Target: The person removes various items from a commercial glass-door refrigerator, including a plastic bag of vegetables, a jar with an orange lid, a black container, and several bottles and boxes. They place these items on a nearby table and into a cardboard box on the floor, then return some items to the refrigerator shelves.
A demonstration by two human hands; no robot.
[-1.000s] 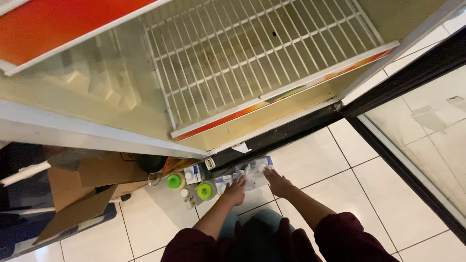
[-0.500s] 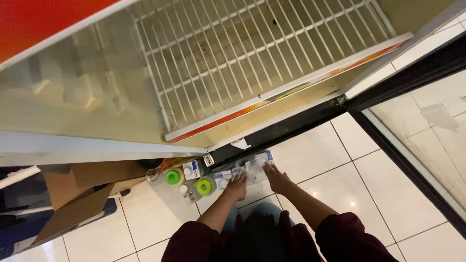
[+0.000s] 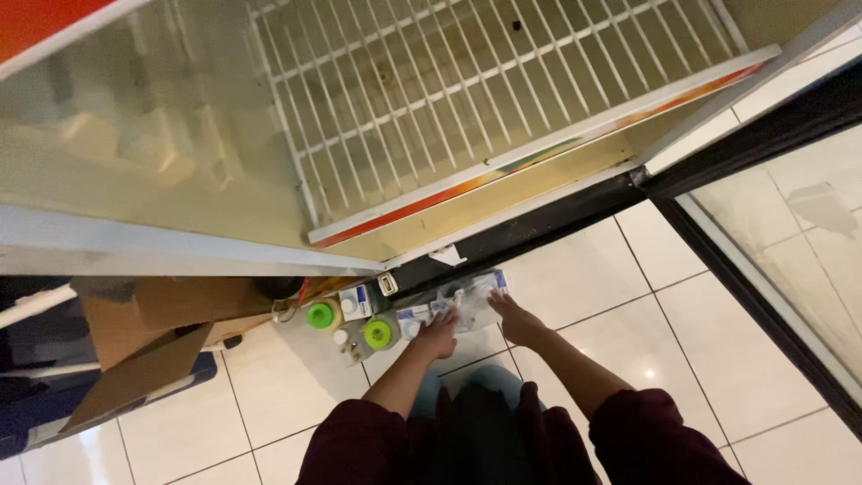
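Both your hands were down on the plastic-wrapped pack (image 3: 462,305) on the floor by the cooler base (image 3: 539,220) — left hand (image 3: 437,338) and right hand (image 3: 510,314) laid on it, grip unclear. Pickup stage, I'd say — next needs a firm two-handed hold.

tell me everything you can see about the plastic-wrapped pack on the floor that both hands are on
The plastic-wrapped pack is a crinkled clear film bundle holding small white cartons with blue markings. It lies flat on the pale tiled floor, right at the dark base of the open cooler. The left hand rests on its near left edge, the right hand on its right end. Green-capped bottles sit just to its left.
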